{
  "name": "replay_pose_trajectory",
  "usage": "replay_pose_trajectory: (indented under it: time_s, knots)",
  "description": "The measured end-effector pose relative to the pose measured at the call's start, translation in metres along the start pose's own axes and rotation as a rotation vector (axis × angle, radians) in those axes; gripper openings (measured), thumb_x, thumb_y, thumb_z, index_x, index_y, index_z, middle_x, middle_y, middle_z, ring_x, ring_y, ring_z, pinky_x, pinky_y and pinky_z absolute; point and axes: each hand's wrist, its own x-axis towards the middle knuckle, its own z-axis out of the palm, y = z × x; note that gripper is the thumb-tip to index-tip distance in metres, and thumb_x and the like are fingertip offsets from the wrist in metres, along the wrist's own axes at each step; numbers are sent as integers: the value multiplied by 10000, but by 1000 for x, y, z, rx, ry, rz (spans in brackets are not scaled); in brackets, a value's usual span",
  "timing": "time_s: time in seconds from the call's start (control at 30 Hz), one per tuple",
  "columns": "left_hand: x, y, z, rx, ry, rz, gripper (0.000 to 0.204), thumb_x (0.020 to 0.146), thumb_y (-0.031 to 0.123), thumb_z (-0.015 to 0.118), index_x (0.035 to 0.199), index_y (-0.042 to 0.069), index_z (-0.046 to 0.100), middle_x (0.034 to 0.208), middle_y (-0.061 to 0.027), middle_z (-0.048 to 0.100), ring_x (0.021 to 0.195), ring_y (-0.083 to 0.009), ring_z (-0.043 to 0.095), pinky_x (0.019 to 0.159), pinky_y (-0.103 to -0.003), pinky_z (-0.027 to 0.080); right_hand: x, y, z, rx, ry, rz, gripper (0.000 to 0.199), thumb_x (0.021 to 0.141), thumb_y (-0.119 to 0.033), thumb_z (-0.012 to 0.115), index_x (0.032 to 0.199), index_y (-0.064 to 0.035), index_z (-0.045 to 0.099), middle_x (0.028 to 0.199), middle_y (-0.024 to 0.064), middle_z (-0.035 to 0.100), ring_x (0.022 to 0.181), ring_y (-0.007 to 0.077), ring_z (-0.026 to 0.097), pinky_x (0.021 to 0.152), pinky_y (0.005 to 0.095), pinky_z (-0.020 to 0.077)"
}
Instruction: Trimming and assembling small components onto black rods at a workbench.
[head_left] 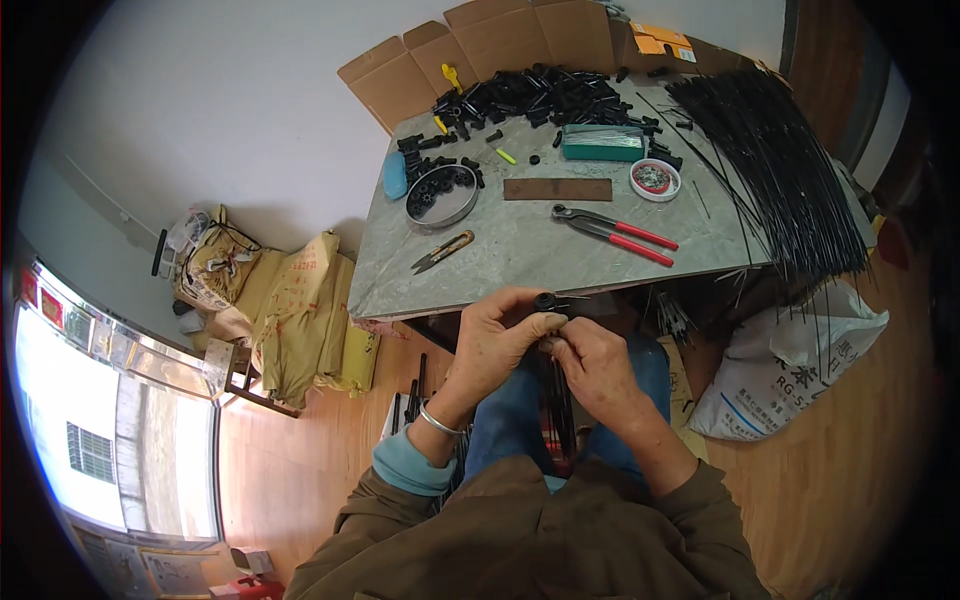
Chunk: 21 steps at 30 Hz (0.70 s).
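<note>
Black plastic is the stuff of this work: a small black cap [545, 300] sits pinched at the fingertips of the left hand [500, 335], just below the near edge of the grey table [520, 250] and above the person's lap. The right hand [595, 365] is pressed close against the left, its thumb and forefinger closed on the top of a bundle of thin black rods [560, 400] that hangs down between the knees. By the look of it, the step in hand is fitting a rod end into the cap, and the next move would call for lining up a fine tip with a small socket and pushing it home without letting the other rods slip. Both wrists are bent inward, forearms coming up from the lower edge and meeting at the middle; a silver bangle [437, 420] rings the left wrist. On the table lie red-handled pliers [615, 230], small snips [443, 251], a round tin [442, 194], a heap of black caps [540, 98] and a long sheaf of black rods [780, 170] fanning over the right corner.
</note>
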Motion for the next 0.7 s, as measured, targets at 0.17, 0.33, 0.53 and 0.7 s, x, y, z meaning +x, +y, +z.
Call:
replay_pose_trajectory:
  time_s: [0.17, 0.33, 0.53, 0.7]
  knots:
    - [-3, 1, 7, 65, 2, 2, 199, 829, 59, 693, 1008, -20, 655, 855, -31, 665, 778, -71, 600, 694, -213, 496, 0, 5, -4, -62, -71, -21, 136, 834, -136, 634, 881, -9, 615, 793, 139, 602, 713, 348, 604, 606, 427, 480]
    - [-6, -3, 13, 372, 143, 175, 192, 797, 68, 707, 969, -6, 670, 875, -13, 635, 765, -59, 566, 688, -202, 466, 0, 0, -5, -54, -42, 8, 139, 789, -99, 672, 824, 23, 617, 742, 167, 596, 690, 350, 599, 609, 391, 475]
    - [-10, 6, 2, 182, 82, 118, 166, 833, 57, 669, 987, -3, 656, 897, 1, 627, 821, -56, 559, 735, -195, 449, 2, -8, -23, -79, 53, 233, 246, 839, -231, 673, 748, -11, 609, 673, 96, 602, 597, 207, 594, 562, 314, 459]
    - [-10, 4, 3, 139, -20, 94, 185, 854, 60, 647, 1029, 10, 612, 889, 19, 606, 812, -47, 544, 728, -193, 441, -5, 20, -9, 485, -82, 313, 307, 914, -290, 612, 789, -10, 589, 642, 5, 541, 596, 81, 496, 541, 249, 405]
